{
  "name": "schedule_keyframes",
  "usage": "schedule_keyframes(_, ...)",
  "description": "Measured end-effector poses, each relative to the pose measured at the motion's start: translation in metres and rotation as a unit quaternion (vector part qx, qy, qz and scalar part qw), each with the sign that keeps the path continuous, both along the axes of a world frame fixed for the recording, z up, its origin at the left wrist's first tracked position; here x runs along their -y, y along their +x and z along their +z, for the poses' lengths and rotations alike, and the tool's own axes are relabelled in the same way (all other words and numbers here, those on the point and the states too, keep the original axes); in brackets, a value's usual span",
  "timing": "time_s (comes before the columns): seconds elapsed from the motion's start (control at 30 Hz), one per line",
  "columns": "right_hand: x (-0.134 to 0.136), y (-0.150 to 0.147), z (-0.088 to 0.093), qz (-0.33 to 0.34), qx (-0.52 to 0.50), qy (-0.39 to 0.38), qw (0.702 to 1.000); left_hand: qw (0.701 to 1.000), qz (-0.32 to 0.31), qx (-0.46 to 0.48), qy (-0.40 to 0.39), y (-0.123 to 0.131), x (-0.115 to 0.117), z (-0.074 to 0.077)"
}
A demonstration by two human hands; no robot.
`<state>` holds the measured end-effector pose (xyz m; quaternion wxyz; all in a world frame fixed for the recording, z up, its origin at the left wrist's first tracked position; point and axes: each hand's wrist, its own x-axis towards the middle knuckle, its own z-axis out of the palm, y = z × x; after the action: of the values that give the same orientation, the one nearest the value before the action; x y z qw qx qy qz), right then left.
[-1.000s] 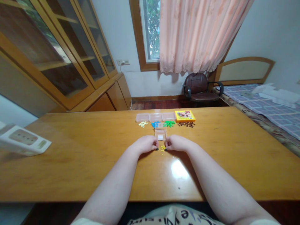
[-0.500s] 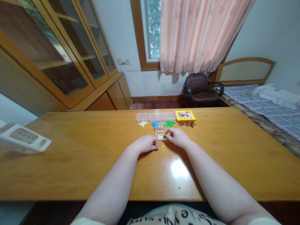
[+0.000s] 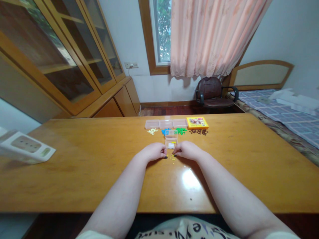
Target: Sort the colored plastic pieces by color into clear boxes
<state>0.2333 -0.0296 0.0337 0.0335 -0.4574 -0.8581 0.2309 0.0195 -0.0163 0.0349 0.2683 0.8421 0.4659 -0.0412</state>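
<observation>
Right hand (image 3: pixel 185 150) back, yellow piece (image 3: pixel 173 142) in box (image 3: pixel 167 143)

In my head view, the open box (image 3: pixel 171 139) stands on the table (image 3: pixel 99 172) with a yellow piece (image 3: pixel 173 142) and a white slip (image 3: pixel 170 145) inside. Just in front of it lie yellow bits (image 3: pixel 172 158), between the left hand (image 3: pixel 156 151) and the right hand (image 3: pixel 186 151). Both have fingertips at the bits; I can't tell what either grips. Beyond the box I see cream (image 3: pixel 152 131), blue (image 3: pixel 164 131), green (image 3: pixel 181 130) and brown pieces (image 3: pixel 198 132), then three clear boxes (image 3: pixel 165 124) and a yellow carton (image 3: pixel 197 123). Well left of it is a white carton (image 3: pixel 27 146).
</observation>
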Motion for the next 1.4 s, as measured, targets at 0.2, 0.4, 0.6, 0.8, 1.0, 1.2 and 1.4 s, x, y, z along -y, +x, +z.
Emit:
schedule_keyframes(0.2, 0.003, -0.002, 0.005, 0.002, 0.034, 0.033, 0.999, 1.0, 0.003, -0.001, 0.029, 0.002, 0.002, 0.003)
schedule_keyframes(0.4, 0.006, -0.005, 0.007, -0.011, 0.061, 0.063, 0.996, 0.996, 0.002, 0.004, 0.089, 0.008, 0.009, 0.011)
schedule_keyframes(0.6, 0.006, -0.002, 0.011, -0.023, 0.059, 0.068, 0.996, 0.994, 0.009, -0.046, 0.103, 0.014, 0.011, 0.009)
schedule_keyframes(0.8, 0.007, 0.0, 0.012, -0.038, 0.096, 0.071, 0.992, 0.993, 0.0, -0.048, 0.11, 0.014, 0.013, 0.012)
schedule_keyframes(1.0, 0.008, -0.006, 0.007, -0.021, 0.111, 0.099, 0.989, 0.993, 0.018, -0.028, 0.113, 0.017, 0.014, 0.013)
schedule_keyframes(1.2, 0.008, -0.009, 0.008, -0.013, 0.119, 0.092, 0.989, 0.993, 0.014, -0.044, 0.106, 0.019, 0.013, 0.008)
schedule_keyframes(1.4, 0.008, -0.007, 0.009, -0.017, 0.088, 0.092, 0.992, 0.994, -0.005, -0.048, 0.1, 0.017, 0.014, 0.01)
